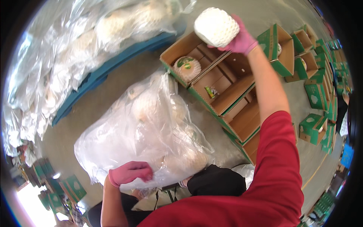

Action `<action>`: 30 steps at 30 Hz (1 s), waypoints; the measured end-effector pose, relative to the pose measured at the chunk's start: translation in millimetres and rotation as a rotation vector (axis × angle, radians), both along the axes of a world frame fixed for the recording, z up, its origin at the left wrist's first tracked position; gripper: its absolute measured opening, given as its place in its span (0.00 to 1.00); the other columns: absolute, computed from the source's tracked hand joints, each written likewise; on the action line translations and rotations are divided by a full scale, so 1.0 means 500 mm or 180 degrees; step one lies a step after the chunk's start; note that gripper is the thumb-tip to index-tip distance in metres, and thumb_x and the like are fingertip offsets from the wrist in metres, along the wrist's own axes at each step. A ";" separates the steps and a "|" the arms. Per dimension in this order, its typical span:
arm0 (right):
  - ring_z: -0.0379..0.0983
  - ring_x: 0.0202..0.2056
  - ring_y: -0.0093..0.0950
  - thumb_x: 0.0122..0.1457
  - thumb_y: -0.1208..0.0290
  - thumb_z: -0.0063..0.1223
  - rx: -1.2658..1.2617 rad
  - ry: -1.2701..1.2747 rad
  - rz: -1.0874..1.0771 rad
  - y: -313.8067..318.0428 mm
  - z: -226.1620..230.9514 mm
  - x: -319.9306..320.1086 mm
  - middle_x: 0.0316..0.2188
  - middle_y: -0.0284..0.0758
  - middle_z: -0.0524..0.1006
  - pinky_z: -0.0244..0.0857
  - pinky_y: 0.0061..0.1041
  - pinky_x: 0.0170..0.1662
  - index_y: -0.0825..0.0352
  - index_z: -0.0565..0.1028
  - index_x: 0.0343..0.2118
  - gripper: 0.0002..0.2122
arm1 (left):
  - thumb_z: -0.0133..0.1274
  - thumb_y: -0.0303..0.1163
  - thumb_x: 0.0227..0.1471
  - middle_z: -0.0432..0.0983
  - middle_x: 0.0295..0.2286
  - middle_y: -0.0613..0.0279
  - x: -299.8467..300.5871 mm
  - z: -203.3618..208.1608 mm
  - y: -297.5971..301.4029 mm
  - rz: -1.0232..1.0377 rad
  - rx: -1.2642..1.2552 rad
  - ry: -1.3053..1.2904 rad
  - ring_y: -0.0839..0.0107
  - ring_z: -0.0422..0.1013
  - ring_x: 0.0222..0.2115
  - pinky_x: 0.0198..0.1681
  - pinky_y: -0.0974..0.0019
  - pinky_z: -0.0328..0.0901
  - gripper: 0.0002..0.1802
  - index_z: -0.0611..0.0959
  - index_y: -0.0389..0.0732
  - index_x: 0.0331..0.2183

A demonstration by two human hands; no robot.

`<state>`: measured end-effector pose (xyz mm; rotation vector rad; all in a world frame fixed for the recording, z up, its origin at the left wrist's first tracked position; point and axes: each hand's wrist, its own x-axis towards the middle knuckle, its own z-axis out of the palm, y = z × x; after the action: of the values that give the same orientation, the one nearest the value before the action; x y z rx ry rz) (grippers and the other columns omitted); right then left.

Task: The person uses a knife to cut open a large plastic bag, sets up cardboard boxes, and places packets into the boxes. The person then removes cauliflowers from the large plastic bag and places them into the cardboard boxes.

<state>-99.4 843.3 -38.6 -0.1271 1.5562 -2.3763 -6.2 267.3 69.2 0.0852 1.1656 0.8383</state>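
Observation:
My right hand point(240, 37), in a pink glove, grips a large round fruit in a white foam net point(215, 27), held up above the far end of the cardboard boxes. Below it, a green-edged box point(206, 92) has a small green and yellow packet point(210, 92) inside. Another netted fruit with a green label point(186, 69) sits in the farthest box. My left hand point(130, 174), also gloved in pink, is closed over the near edge of a big clear plastic bag point(109, 142). Its fingertips are blurred, so what they pinch is hard to see. Several netted fruits show through the bag.
At the far left, a blue pallet point(113, 62) carries more bagged fruits point(79, 43). Green cardboard boxes point(280, 49), some with fruits inside, stand on the floor to the right. More green boxes point(72, 188) lie at the lower left. My dark-trousered knee point(215, 181) is beside the bag.

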 end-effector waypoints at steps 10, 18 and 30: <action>0.74 0.38 0.29 0.50 0.76 0.46 0.5209 -0.0192 0.1600 -0.133 0.067 -0.051 0.42 0.37 0.77 0.68 0.29 0.43 0.63 0.74 0.48 0.20 | 0.66 0.41 0.41 0.62 0.54 0.47 0.042 -0.198 -0.002 0.0526 -0.0737 0.5339 0.46 0.58 0.56 0.60 0.49 0.55 0.46 0.63 0.44 0.60; 0.76 0.38 0.28 0.56 0.65 0.52 0.2021 0.0610 0.3396 -0.691 0.244 0.223 0.38 0.38 0.80 0.68 0.26 0.46 0.68 0.77 0.45 0.17 | 0.66 0.47 0.41 0.62 0.56 0.50 -0.115 -0.233 0.070 0.0174 0.0294 0.6085 0.51 0.62 0.55 0.56 0.53 0.61 0.46 0.66 0.46 0.59; 0.72 0.45 0.42 0.55 0.74 0.49 0.5362 0.0007 0.2130 -0.638 0.019 0.259 0.43 0.40 0.76 0.63 0.36 0.54 0.65 0.78 0.41 0.11 | 0.65 0.45 0.43 0.66 0.54 0.49 -0.164 -0.154 0.207 -0.2043 0.0403 0.3111 0.57 0.71 0.45 0.48 0.54 0.69 0.46 0.64 0.44 0.60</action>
<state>30.0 524.2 -29.0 -0.1974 2.3822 -0.1815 -88.1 370.9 -8.0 1.0088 1.8341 0.2561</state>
